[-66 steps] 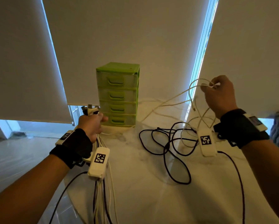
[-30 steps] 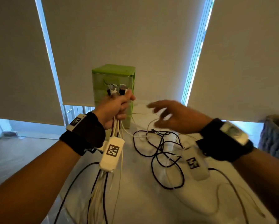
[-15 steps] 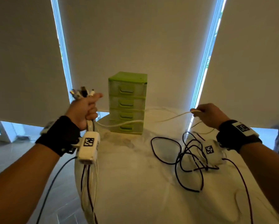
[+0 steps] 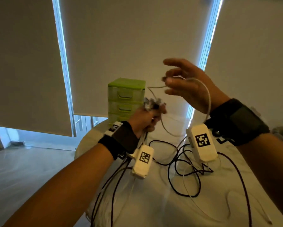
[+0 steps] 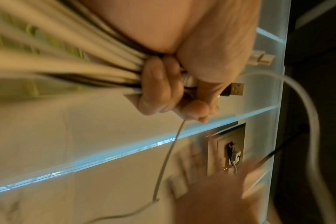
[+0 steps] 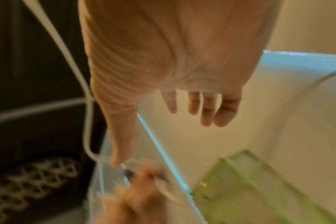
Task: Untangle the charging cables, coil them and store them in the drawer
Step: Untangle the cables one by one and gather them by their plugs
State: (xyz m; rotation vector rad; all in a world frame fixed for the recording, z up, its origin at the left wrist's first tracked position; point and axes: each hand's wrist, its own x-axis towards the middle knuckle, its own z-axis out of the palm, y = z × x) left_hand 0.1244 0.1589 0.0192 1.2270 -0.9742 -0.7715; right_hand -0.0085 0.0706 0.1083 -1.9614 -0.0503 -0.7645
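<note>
Behind your fingers, drawn roller blinds back a white table with the green drawer unit. Your left hand grips a bundle of cable plugs; your right hand, fingers spread and relaxed, has a white cable draped over it. That loop could slip off into the black cable tangle below your fingertips, since nothing pinches it.

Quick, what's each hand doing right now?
Left hand: grips a bundle of cable ends.
Right hand: fingers spread, a white cable draped over it, near the thumb.
</note>
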